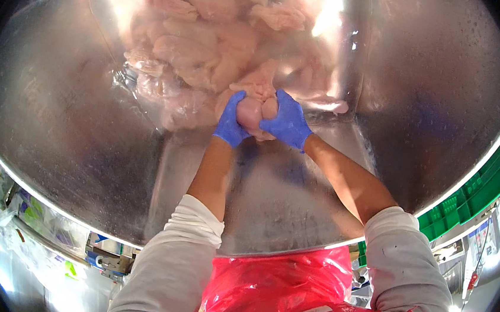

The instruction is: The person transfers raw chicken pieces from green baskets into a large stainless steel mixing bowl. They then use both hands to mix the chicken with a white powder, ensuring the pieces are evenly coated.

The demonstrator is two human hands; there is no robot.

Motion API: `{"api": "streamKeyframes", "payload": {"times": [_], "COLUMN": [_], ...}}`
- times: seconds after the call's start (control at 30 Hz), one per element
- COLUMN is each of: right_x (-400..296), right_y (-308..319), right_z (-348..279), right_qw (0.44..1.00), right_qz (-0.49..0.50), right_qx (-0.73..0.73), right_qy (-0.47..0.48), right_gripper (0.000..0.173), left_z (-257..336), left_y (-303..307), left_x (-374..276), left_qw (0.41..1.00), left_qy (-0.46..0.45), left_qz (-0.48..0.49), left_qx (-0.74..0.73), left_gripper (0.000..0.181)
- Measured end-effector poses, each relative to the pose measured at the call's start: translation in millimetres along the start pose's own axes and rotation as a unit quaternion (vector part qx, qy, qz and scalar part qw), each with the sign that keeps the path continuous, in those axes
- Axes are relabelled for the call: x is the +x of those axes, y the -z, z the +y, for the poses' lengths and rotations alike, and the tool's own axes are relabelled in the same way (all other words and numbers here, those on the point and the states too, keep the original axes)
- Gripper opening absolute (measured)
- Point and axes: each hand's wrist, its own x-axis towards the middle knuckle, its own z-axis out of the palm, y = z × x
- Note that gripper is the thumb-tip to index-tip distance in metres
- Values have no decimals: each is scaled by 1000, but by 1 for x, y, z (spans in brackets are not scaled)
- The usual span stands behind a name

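Observation:
My left hand [232,121], in a blue glove, grips the left side of a piece of raw poultry meat [250,113]. On the other side of the same piece, my right hand [288,120], also gloved in blue, closes around it with the thumb across its front. The meat is pale pink and rounded, with looser flesh towards the top. Just beyond my hands lies a heap of raw poultry pieces [185,52] on the floor of a large stainless steel bin [282,194]. My palms and the underside of the held piece are hidden.
Steep metal walls rise at left and right of the heap, and the bin's near rim passes in front of my red plastic apron [279,279]. Outside the rim at right are green plastic crates [464,206]. A metal rail and clear plastic bags [52,223] are at lower left.

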Motion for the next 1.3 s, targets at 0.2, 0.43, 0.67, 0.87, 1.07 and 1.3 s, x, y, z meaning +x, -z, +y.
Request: {"api": "streamKeyframes", "payload": {"times": [0.2,0.43,0.67,0.87,1.07,1.3], "right_x": [-4,-9,5,29,9,58], "right_y": [8,10,22,18,-7,-28], "right_z": [-10,-19,-13,0,3,30], "right_qw": [999,997,993,979,872,898], "right_qz": [0,-8,-72,-53,0,97], "right_qx": [-18,-21,-7,197,484,425], "right_qy": [31,75,91,15,-76,-59], "right_gripper": [65,65,71,72,66,58], "left_z": [14,18,-1,16,13,27], "left_y": [-19,-11,-39,-11,-40,-5], "left_x": [-17,-22,-45,-11,-33,-39], "left_qw": [996,998,981,994,994,452], "left_qy": [31,31,-103,-82,-102,-390], "left_qz": [58,4,27,-55,-26,332], "left_qx": [56,57,165,-36,36,730], "left_gripper": [70,75,66,56,60,66]}}
